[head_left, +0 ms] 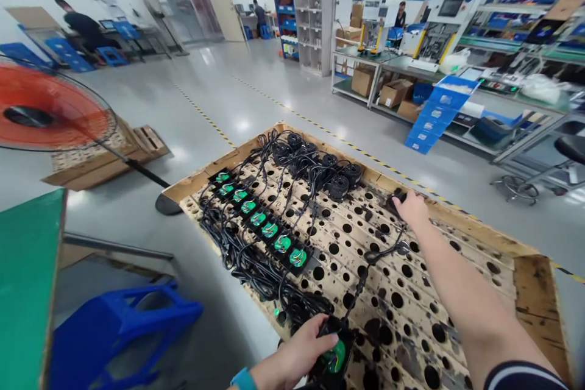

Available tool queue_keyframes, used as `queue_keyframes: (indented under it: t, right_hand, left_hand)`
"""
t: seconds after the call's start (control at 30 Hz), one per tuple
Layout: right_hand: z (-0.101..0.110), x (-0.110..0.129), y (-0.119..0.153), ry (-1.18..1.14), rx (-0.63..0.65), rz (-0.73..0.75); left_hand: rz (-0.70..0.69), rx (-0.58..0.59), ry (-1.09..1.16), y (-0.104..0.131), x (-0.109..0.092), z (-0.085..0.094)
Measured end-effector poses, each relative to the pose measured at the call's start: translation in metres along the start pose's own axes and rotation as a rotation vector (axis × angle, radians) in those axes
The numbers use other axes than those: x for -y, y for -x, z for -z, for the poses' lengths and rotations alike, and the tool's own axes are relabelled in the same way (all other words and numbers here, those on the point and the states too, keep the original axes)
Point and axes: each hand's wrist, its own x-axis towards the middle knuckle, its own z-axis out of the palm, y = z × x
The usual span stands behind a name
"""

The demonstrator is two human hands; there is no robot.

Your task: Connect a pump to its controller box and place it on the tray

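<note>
My left hand (pixel 307 350) grips a black square housing with a round green circuit board (pixel 337 356) and thin coloured wires, low at the near edge of the perforated board (pixel 347 228). A black cable (pixel 361 283) runs from it up toward my right hand (pixel 412 210). That hand, reaching to the far rim, is closed on a round black part (pixel 397 200), mostly covered by the fingers. Left of my hands lies a row of similar black housings with green boards (pixel 258 219). Several round black units (pixel 338 186) with cables cluster at the far side.
Bundled black cables (pixel 237 256) lie along the left edge. A raised cardboard rim (pixel 457 219) borders the board. At left are an orange fan (pixel 55 106), a blue stool (pixel 114 323) and a green tabletop (pixel 27 280). Workbenches and stacked blue bins (pixel 436 113) stand behind; people sit farther off.
</note>
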Motion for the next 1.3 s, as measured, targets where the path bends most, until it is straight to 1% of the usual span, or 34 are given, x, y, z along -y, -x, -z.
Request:
queue_keyframes:
  t: [0.07, 0.13, 0.2, 0.27, 0.37, 0.43, 0.5, 0.57, 0.6, 0.63, 0.7, 0.73, 0.77, 0.8, 0.87, 0.9, 0.97, 1.03, 1.1, 1.17, 1.23, 1.3]
  right_hand:
    - [0.009, -0.004, -0.008, 0.038, 0.044, 0.118]
    - [0.015, -0.008, -0.013, 0.081, 0.091, 0.259]
    - [0.019, -0.011, -0.019, 0.110, 0.132, 0.380]
    - [0.019, -0.013, -0.026, 0.113, 0.159, 0.464]
    - [0.016, -0.012, -0.039, 0.077, 0.172, 0.500]
    - [0.013, -0.012, -0.045, 0.040, 0.165, 0.473]
    - [0.011, -0.014, -0.045, -0.001, 0.143, 0.419]
    - [0.008, -0.018, -0.035, -0.031, 0.093, 0.338]
    - [0.006, -0.020, -0.026, -0.090, 0.036, 0.261]
    - [0.003, -0.023, -0.013, -0.181, -0.036, 0.154]
    - [-0.007, -0.029, 0.019, -0.399, -0.172, -0.099]
    - [-0.015, -0.031, 0.038, -0.499, -0.211, -0.210]
    - [-0.024, -0.032, 0.056, -0.570, -0.219, -0.287]
    - [-0.034, -0.031, 0.074, -0.611, -0.203, -0.320]
    - [-0.053, -0.027, 0.102, -0.684, -0.169, -0.317]
    - [-0.060, -0.023, 0.112, -0.727, -0.165, -0.309]
    - [-0.067, -0.013, 0.120, -0.803, -0.177, -0.294]
    - [-0.063, 0.001, 0.116, -0.857, -0.200, -0.268]
    - [-0.051, 0.020, 0.107, -0.887, -0.208, -0.200]
    - [-0.036, 0.044, 0.100, -0.895, -0.176, -0.081]
    - [-0.024, 0.065, 0.104, -0.886, -0.101, 0.065]
    - [-0.019, 0.077, 0.126, -0.863, -0.004, 0.190]
  left_hand:
    - [-0.003, 0.011, 0.009, 0.000, 0.008, 0.003]
    - [-0.008, 0.026, 0.008, 0.000, 0.012, 0.006]
    - [-0.006, 0.044, 0.023, 0.000, 0.012, 0.006]
    - [-0.012, 0.056, 0.049, 0.000, 0.011, 0.005]
    - [-0.052, 0.050, 0.088, -0.004, 0.010, 0.003]
    - [-0.070, 0.018, 0.135, -0.007, 0.009, 0.002]
    - [-0.074, -0.029, 0.190, -0.010, 0.006, 0.002]
    - [-0.061, -0.073, 0.240, -0.011, 0.002, 0.003]
    - [-0.053, -0.091, 0.256, -0.011, -0.001, 0.004]
    - [-0.045, -0.104, 0.267, -0.012, -0.002, 0.005]
    - [-0.050, -0.123, 0.278, -0.013, -0.004, 0.010]
    - [-0.061, -0.128, 0.276, -0.015, -0.003, 0.012]
    - [-0.071, -0.125, 0.273, -0.016, -0.002, 0.013]
    - [-0.079, -0.115, 0.270, -0.017, -0.001, 0.015]
    - [-0.088, -0.079, 0.264, -0.019, 0.001, 0.014]
    - [-0.089, -0.055, 0.259, -0.019, 0.002, 0.013]
    - [-0.098, -0.021, 0.247, -0.019, 0.001, 0.009]
    - [-0.106, -0.029, 0.227, -0.020, -0.001, 0.007]
    - [-0.100, -0.088, 0.204, -0.026, -0.005, 0.006]
    - [-0.110, -0.190, 0.143, -0.035, -0.013, 0.009]
    - [-0.186, -0.328, -0.080, -0.049, -0.024, 0.015]
    - [-0.284, -0.452, -0.402, -0.064, -0.038, 0.024]
